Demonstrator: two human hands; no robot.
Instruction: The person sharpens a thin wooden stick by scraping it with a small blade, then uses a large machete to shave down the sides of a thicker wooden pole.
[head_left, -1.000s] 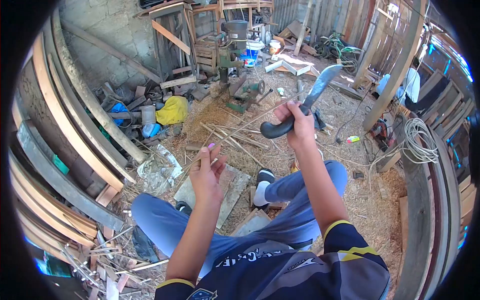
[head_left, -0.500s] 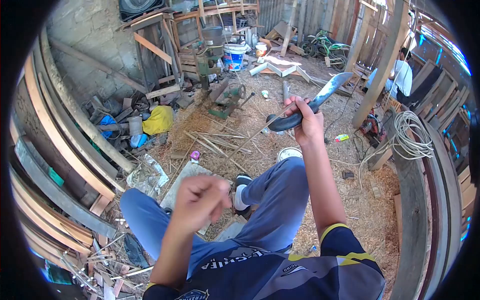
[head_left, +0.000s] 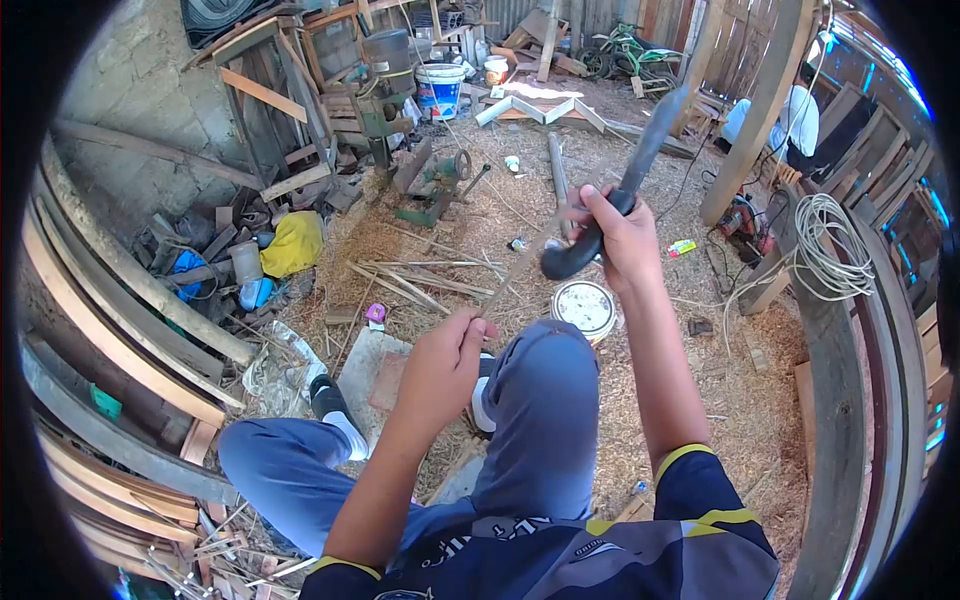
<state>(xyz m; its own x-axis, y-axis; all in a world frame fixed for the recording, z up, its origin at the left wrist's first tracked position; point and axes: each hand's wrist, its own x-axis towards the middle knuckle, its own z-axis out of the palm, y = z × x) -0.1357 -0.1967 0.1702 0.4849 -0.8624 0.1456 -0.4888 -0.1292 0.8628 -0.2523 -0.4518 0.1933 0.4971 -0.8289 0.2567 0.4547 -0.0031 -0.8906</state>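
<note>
My right hand [head_left: 628, 240] is wrapped round the black handle [head_left: 572, 258] of a large knife, its long blade [head_left: 655, 140] pointing up and away and slightly blurred. A thin wooden stick [head_left: 512, 277] slants down from the thumb of this hand, close to the knife handle. Its lower end sits in the closed fingers of my left hand [head_left: 445, 358], above my bent legs. Several similar thin sticks [head_left: 420, 280] lie on the shavings just beyond. A round white lid or tub top [head_left: 583, 308] is beyond my right knee.
A green metal machine [head_left: 435, 190] stands on the shavings ahead, with a paint bucket [head_left: 440, 92] behind it. Curved planks [head_left: 130, 330] are stacked at left. At right are a wooden post [head_left: 757, 125], coiled cable [head_left: 832, 245] and a long beam [head_left: 838, 400]. A person [head_left: 798, 120] sits behind the post.
My left hand has moved up and right and closed on the stick's lower end. The knife blade has swung more upright. My left foot has come into view at left.
</note>
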